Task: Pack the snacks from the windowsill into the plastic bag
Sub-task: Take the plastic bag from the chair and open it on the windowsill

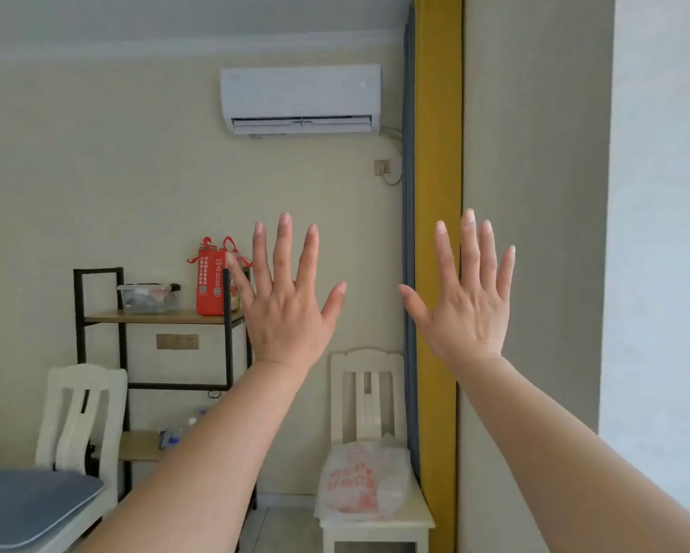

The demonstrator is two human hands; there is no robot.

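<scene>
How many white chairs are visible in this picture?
2: one chair at lower left beside the black shelf, one under the plastic bag. Others may be outside the view.

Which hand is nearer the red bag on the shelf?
Left. The left hand appears right beside the red bag, its little finger overlapping the bag in the picture. The right hand is raised farther right, near the yellow curtain.

Open air is left around both spread hands at mid-frame. At lower centre, the chair [375,512] seat is occupied by a plastic bag [361,480]; passage rightward is blocked by the yellow curtain [439,273] and wall.
</scene>
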